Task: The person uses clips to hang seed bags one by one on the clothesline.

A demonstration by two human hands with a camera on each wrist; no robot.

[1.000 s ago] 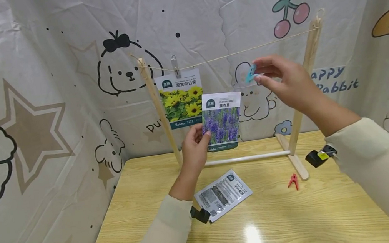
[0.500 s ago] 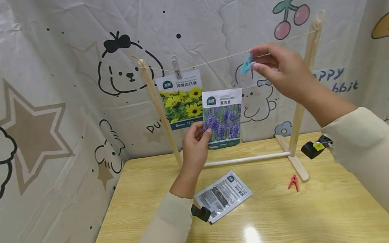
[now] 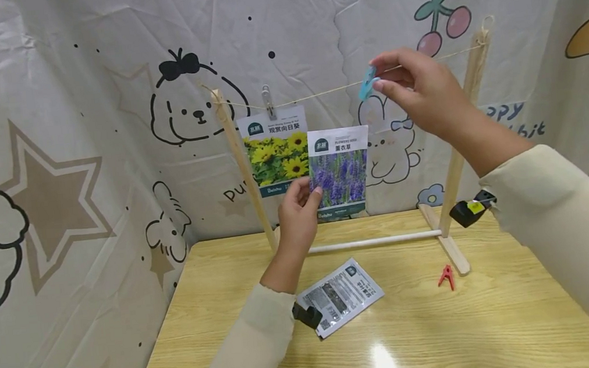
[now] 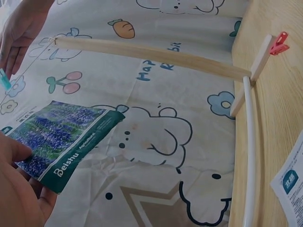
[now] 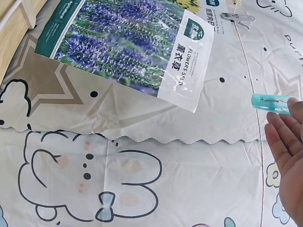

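My left hand point(image 3: 298, 216) pinches the lower left edge of a seed packet point(image 3: 343, 171) with purple lavender flowers, held upright below the string. Between thumb and fingertips, my right hand point(image 3: 417, 88) holds a turquoise clothespin point(image 3: 368, 83) near the string point(image 3: 325, 92). In the right wrist view the clothespin's tip point(image 5: 258, 101) overlaps the string; whether it touches cannot be told. The lavender packet's top edge is apart from the clothespin. To the left, a sunflower seed packet point(image 3: 277, 156) hangs from the string by a grey clothespin point(image 3: 268, 101), its lower right corner behind the lavender packet.
Wooden posts point(image 3: 467, 90) hold the string, joined low down by a white rod point(image 3: 378, 240). Silver-backed packets point(image 3: 341, 297) lie stacked on the wooden table point(image 3: 418, 337). A red clothespin point(image 3: 447, 276) stands near the right foot point(image 3: 452, 252). A patterned curtain point(image 3: 112, 141) hangs behind.
My right hand has risen and moved slightly left, bringing the turquoise clothespin up to the string's height. My left hand has lifted the lavender packet a little.
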